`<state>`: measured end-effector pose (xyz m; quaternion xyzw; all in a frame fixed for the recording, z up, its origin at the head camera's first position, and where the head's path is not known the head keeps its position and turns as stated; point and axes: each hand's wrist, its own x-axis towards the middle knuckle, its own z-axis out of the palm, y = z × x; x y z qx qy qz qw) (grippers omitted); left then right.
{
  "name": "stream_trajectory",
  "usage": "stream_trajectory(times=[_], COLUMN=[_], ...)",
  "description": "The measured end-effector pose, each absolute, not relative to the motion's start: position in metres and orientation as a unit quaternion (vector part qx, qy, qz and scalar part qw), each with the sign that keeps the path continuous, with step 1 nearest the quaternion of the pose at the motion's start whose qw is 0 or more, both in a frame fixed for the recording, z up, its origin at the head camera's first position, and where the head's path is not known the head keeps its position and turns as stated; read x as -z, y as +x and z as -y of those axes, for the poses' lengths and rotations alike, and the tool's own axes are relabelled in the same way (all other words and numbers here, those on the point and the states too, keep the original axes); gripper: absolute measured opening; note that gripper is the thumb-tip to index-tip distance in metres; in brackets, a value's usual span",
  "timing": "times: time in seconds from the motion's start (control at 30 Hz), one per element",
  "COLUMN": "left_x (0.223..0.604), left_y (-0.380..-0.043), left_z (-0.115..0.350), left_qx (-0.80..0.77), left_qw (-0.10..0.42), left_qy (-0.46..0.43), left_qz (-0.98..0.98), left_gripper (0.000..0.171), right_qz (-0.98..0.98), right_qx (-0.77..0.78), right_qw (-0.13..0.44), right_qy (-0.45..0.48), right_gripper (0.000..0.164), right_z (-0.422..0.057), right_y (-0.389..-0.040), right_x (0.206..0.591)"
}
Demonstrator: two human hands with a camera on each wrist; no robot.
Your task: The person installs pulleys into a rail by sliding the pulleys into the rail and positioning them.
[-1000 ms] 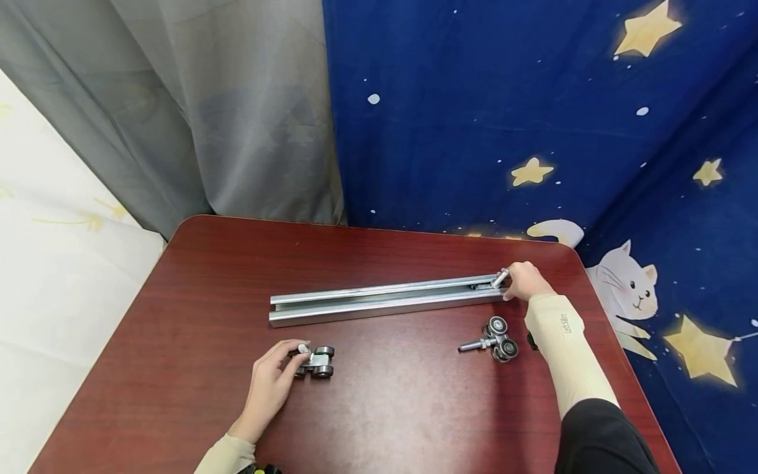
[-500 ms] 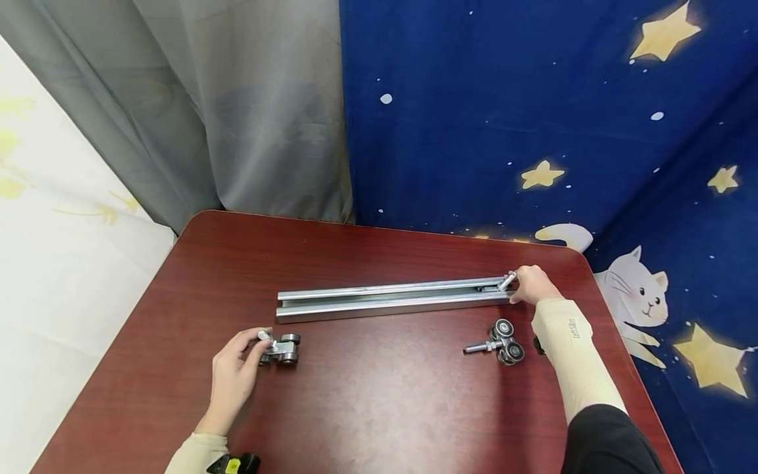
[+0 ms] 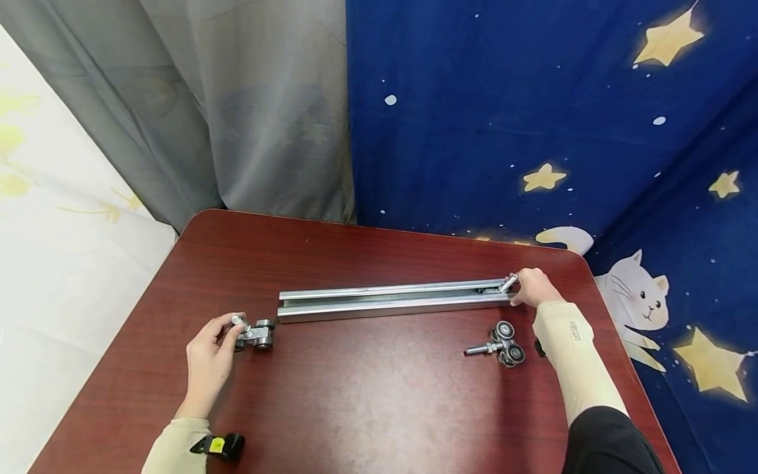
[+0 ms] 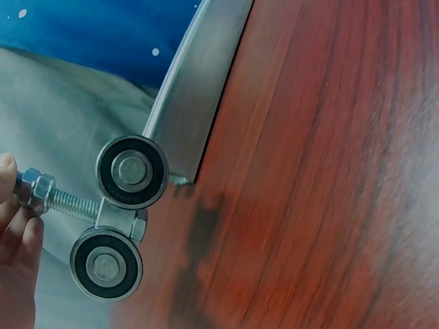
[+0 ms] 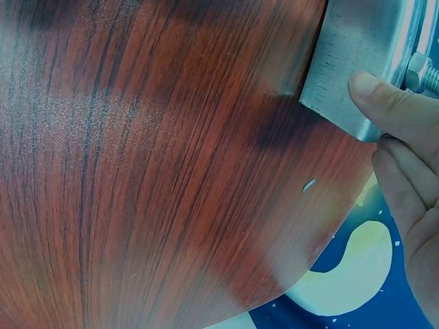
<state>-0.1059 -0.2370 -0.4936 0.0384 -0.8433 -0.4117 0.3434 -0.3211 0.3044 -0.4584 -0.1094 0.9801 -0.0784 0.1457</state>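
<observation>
My left hand (image 3: 207, 359) pinches the bolt of a four-wheeled roller trolley (image 3: 258, 333), held just left of and below the left end of a steel channel track (image 3: 391, 304). In the left wrist view the trolley's wheels (image 4: 130, 171) appear close to the track's end (image 4: 199, 89). My right hand (image 3: 535, 288) grips the track's right end, its thumb pressed on the side wall (image 5: 343, 82) in the right wrist view. A bolt (image 3: 508, 283) sticks up from the slot there; the body under it is mostly hidden. Another roller trolley (image 3: 502, 343) lies on its side below the track.
Everything stands on a reddish-brown wooden table (image 3: 379, 401) with rounded far corners. Behind it hang a grey curtain (image 3: 266, 131) and a blue star-patterned curtain (image 3: 450, 131). A white cloth (image 3: 71, 263) hangs at the left.
My left hand has moved left and slightly away from me with the trolley, from below the track to beside its left end. My right hand stays on the track.
</observation>
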Motion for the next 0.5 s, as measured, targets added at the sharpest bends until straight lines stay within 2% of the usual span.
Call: stream_trajectory(times=[0.2,0.5], left_x=[0.495,0.498], left_y=[-0.115,-0.128], left_z=[0.243,0.25], left_qx=[0.409,0.411], left_qw=[0.352,0.337], left_qy=[0.046,0.073], left_qz=[0.84,0.844], left_gripper=[0.021,0.019], right_qz=[-0.98,-0.981], right_qx=[0.082,0.087], right_qw=[0.142,0.142], right_qy=[-0.112,-0.102], right_gripper=[0.034,0.037], right_z=[-0.306,-0.303], right_y=[-0.321,-0.319], right_x=[0.46,0.458])
